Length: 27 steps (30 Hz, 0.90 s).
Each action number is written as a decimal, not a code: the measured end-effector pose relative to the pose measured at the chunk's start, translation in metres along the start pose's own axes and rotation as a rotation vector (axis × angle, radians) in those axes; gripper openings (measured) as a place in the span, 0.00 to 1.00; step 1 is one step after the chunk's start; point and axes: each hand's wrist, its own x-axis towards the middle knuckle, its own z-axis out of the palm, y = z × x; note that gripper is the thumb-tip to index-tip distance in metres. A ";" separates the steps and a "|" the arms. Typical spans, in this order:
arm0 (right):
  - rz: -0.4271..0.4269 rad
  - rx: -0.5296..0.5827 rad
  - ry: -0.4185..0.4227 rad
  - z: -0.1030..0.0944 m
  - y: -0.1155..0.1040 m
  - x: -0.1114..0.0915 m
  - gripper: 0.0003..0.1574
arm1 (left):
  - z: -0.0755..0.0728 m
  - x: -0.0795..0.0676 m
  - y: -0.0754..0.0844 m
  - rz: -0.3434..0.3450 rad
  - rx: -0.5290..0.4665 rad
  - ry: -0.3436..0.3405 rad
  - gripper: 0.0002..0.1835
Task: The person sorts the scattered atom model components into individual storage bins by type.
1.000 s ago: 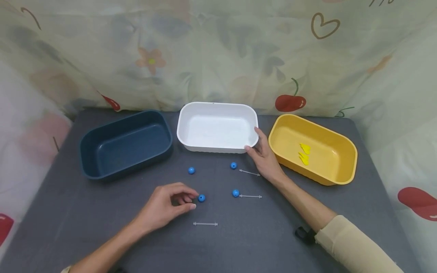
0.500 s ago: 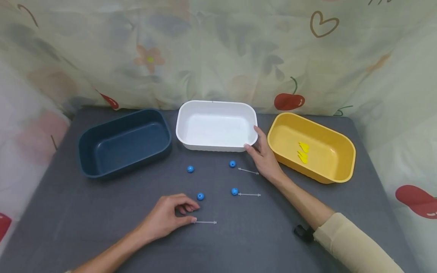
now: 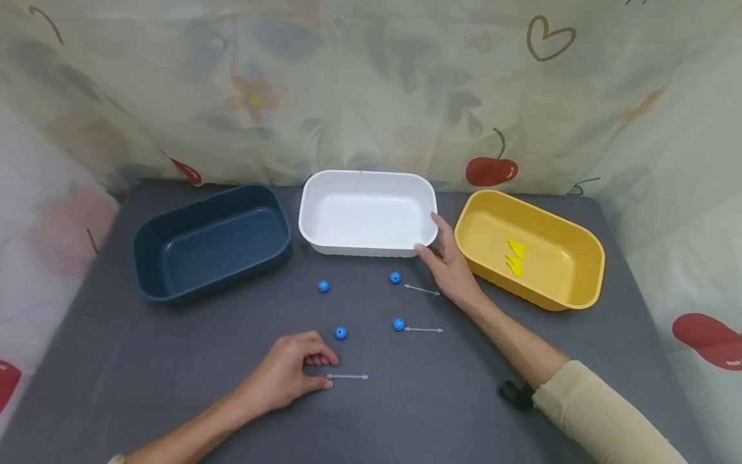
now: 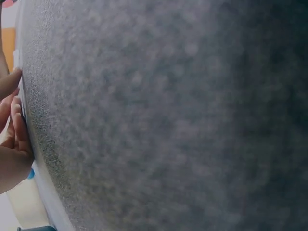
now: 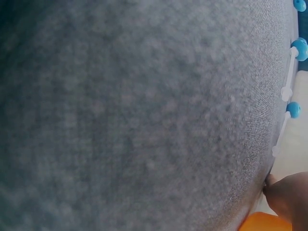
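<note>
My left hand (image 3: 295, 370) is low over the grey cloth, its thumb right at the left end of a thin white rod (image 3: 350, 377) with knobbed ends. The other fingers curve just above that end, with a gap to the thumb. In the left wrist view, fingers (image 4: 19, 125) show at the left edge. My right hand (image 3: 452, 264) grips the near right corner of a white bin (image 3: 371, 251), thumb on the front rim and fingers along the side. A blue bead (image 3: 341, 333) with a hole lies just beyond the left hand.
More blue beads (image 3: 323, 286) and two white rods (image 3: 424, 330) lie in front of the bins. A dark blue bin (image 3: 214, 283) stands at the left. At the right is a yellow bin (image 3: 539, 296) holding small yellow pieces (image 3: 514, 265). A patterned curtain (image 3: 359, 96) hangs behind.
My left hand has moved toward me, from beside the near blue bead to the left end of the rod. My right hand has stayed on the white bin.
</note>
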 end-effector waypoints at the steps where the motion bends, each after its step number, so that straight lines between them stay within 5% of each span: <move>1: -0.001 -0.003 0.000 0.000 0.000 0.000 0.46 | 0.001 0.000 0.000 0.007 0.004 0.009 0.17; 12: 0.004 -0.001 0.007 -0.001 0.000 0.000 0.45 | 0.002 0.002 0.003 0.025 -0.014 0.040 0.11; 27: 0.028 0.016 -0.001 0.000 -0.014 -0.003 0.45 | -0.015 0.007 0.011 -0.110 -0.159 0.012 0.04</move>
